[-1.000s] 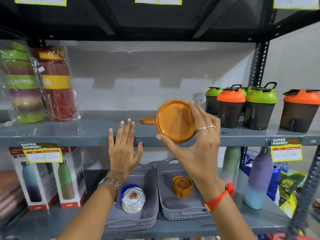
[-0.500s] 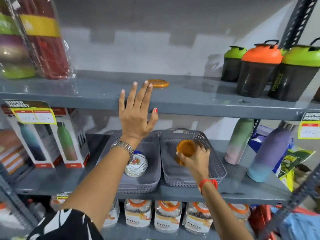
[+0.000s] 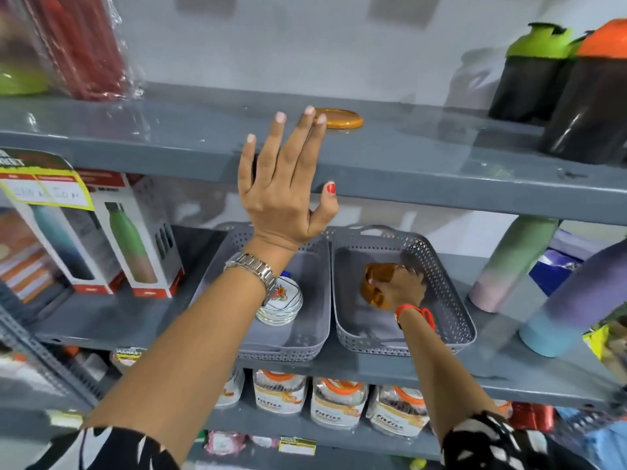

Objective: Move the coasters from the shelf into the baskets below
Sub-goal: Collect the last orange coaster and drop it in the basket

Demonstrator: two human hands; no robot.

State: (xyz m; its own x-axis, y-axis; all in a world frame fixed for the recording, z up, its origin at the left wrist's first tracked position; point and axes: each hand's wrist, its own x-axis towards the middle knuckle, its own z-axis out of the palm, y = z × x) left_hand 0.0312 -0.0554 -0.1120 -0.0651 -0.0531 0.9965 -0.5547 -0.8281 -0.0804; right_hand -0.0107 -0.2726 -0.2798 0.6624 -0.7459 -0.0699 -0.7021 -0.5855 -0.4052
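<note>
An orange round coaster lies flat on the grey upper shelf. My left hand is raised against the shelf's front edge, fingers spread, its fingertips touching the coaster's left rim. Below stand two grey perforated baskets side by side. The left basket holds a stack of white floral coasters. My right hand is down inside the right basket, closed around orange coasters, which look blurred.
Shaker bottles with green and orange lids stand on the upper shelf at right, wrapped bottles at left. Boxed bottles sit left of the baskets, pastel bottles right. Packaged jars fill the shelf below.
My right hand carried the orange coaster down from shelf height into the right basket. My left hand rose to the shelf edge and reached the flat coaster. The view tilted down and moved closer.
</note>
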